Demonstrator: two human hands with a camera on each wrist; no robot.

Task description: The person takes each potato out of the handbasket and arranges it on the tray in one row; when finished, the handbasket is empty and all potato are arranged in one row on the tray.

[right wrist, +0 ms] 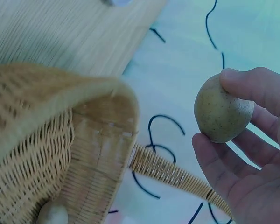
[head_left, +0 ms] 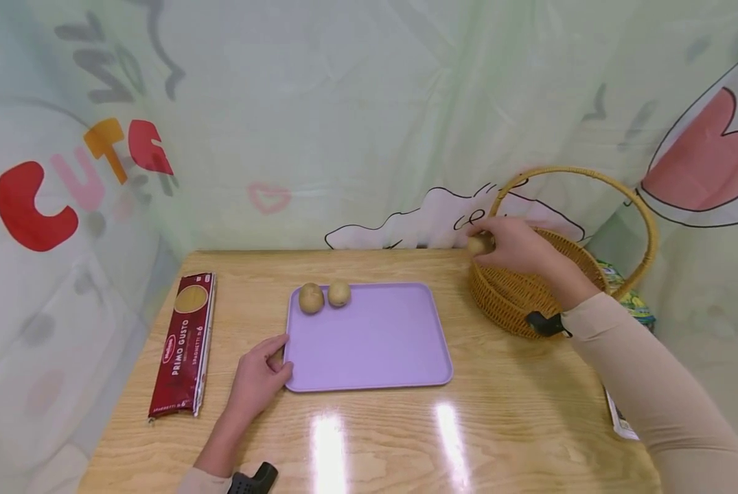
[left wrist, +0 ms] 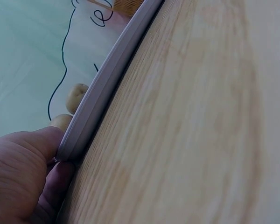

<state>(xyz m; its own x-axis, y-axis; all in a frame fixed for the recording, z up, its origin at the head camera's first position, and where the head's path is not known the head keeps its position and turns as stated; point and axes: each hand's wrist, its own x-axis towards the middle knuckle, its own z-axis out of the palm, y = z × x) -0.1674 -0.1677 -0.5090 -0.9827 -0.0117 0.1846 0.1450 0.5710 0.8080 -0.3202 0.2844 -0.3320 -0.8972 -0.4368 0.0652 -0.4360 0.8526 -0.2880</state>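
While the left grip [head_left: 260, 376] holds the purple tray [head_left: 375, 343], the right grip [head_left: 512, 245] clamps a potato [right wrist: 219, 111] between its fingertips [right wrist: 205, 148].

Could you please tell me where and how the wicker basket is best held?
Probably by the top of the arched handle, coming from above: it rises upright over the wicker basket, looks slim enough to wrap, and leaves open space beneath the arch.

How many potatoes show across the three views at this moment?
4: two potatoes in the far left corner of the tray, one in the right hand, and apparently one inside the basket, partly visible from the right wrist. The basket may hide more.
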